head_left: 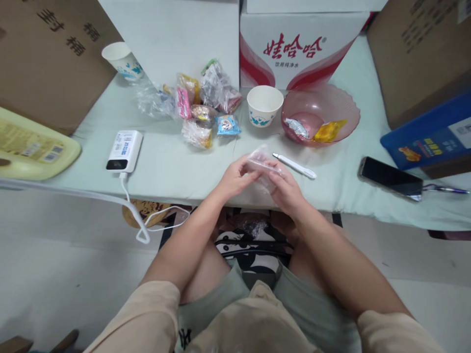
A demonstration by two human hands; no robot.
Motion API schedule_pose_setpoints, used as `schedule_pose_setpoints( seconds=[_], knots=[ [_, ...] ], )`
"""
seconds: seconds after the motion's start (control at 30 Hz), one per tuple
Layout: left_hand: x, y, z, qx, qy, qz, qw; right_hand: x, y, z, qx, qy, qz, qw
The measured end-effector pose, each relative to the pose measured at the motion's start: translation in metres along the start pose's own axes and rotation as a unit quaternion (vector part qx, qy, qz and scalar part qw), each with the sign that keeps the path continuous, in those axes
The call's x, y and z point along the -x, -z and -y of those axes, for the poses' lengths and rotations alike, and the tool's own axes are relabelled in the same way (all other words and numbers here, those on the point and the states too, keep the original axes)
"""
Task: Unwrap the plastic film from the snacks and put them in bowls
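Note:
Both my hands meet over the front part of the table, fingers closed around a clear plastic bag (262, 156). My left hand (237, 177) pinches its left side; my right hand (286, 190) grips the right side. What the bag contains, if anything, I cannot make out. Just beyond my right fingers lies a white pen-like cutter (295, 165) with a dark tip. Farther back stand a paper cup (264, 105) with a blue leaf print and a pink translucent bowl (342, 105) holding a silver packet (297, 128) and a yellow packet (330, 131).
Several wrapped snacks (200, 110) are heaped behind my left hand. At left are a white power bank (125, 149) with a cable and a yellow jug (37, 147). A phone (390, 177) and a pen (447, 189) lie at right. Cardboard boxes (300, 49) line the back.

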State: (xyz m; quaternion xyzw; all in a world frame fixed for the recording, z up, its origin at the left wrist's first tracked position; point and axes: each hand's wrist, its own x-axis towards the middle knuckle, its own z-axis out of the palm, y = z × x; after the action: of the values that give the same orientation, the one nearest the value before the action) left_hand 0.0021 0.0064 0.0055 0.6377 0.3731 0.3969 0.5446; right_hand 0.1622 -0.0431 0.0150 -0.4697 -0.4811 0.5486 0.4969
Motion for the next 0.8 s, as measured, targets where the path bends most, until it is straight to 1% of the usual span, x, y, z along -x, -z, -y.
schedule_pose_setpoints(
  seconds=[0.03, 0.07, 0.13, 0.17, 0.2, 0.27, 0.3, 0.37, 0.4, 0.47, 0.5, 0.57, 0.6, 0.63, 0.7, 0.73, 0.8],
  knots=[
    [-0.001, 0.000, -0.001, -0.004, 0.006, -0.005, 1.000, -0.001, 0.000, -0.003, -0.026, -0.015, -0.010, 1.000],
    [-0.002, 0.001, -0.002, -0.010, 0.013, -0.012, 1.000, -0.001, 0.001, -0.005, -0.036, -0.022, -0.038, 0.998],
    [-0.003, 0.002, -0.004, -0.009, 0.033, -0.018, 0.999, -0.001, 0.004, -0.008, -0.016, -0.019, -0.108, 0.994],
    [-0.004, 0.002, -0.004, -0.001, 0.050, -0.009, 0.999, 0.000, 0.005, -0.009, -0.005, -0.014, -0.132, 0.991],
    [-0.004, 0.001, -0.004, 0.011, 0.067, 0.008, 0.998, 0.001, 0.006, -0.009, -0.002, -0.013, -0.140, 0.990],
    [-0.005, 0.000, -0.005, 0.036, 0.091, 0.045, 0.994, 0.004, 0.007, -0.008, -0.015, -0.031, -0.119, 0.992],
    [-0.005, 0.000, -0.005, 0.046, 0.092, 0.052, 0.993, 0.005, 0.007, -0.007, -0.024, -0.044, -0.110, 0.993],
    [-0.004, 0.002, -0.006, 0.057, 0.086, 0.028, 0.994, 0.005, 0.009, -0.005, -0.036, -0.062, -0.126, 0.989],
    [-0.004, 0.004, -0.006, 0.057, 0.082, -0.002, 0.995, 0.003, 0.011, -0.002, -0.038, -0.061, -0.142, 0.987],
    [-0.003, 0.010, -0.007, 0.048, 0.085, -0.053, 0.994, -0.006, 0.019, 0.009, -0.023, -0.037, -0.165, 0.985],
    [-0.003, 0.014, -0.007, 0.046, 0.084, -0.065, 0.993, -0.014, 0.024, 0.018, 0.004, -0.014, -0.171, 0.985],
    [-0.001, 0.021, -0.009, 0.043, 0.078, -0.066, 0.994, -0.038, 0.034, 0.042, 0.103, 0.050, -0.181, 0.977],
    [-0.001, 0.024, -0.011, 0.042, 0.074, -0.061, 0.994, -0.055, 0.038, 0.056, 0.176, 0.078, -0.182, 0.964],
    [-0.001, 0.026, -0.013, 0.040, 0.072, -0.055, 0.995, -0.076, 0.041, 0.069, 0.248, 0.101, -0.185, 0.946],
    [-0.002, 0.028, -0.018, 0.037, 0.073, -0.045, 0.996, -0.124, 0.040, 0.090, 0.383, 0.124, -0.174, 0.899],
    [-0.003, 0.029, -0.020, 0.037, 0.074, -0.042, 0.996, -0.150, 0.037, 0.096, 0.447, 0.125, -0.163, 0.871],
    [-0.005, 0.029, -0.024, 0.040, 0.074, -0.035, 0.996, -0.198, 0.028, 0.098, 0.554, 0.111, -0.127, 0.815]
  ],
)
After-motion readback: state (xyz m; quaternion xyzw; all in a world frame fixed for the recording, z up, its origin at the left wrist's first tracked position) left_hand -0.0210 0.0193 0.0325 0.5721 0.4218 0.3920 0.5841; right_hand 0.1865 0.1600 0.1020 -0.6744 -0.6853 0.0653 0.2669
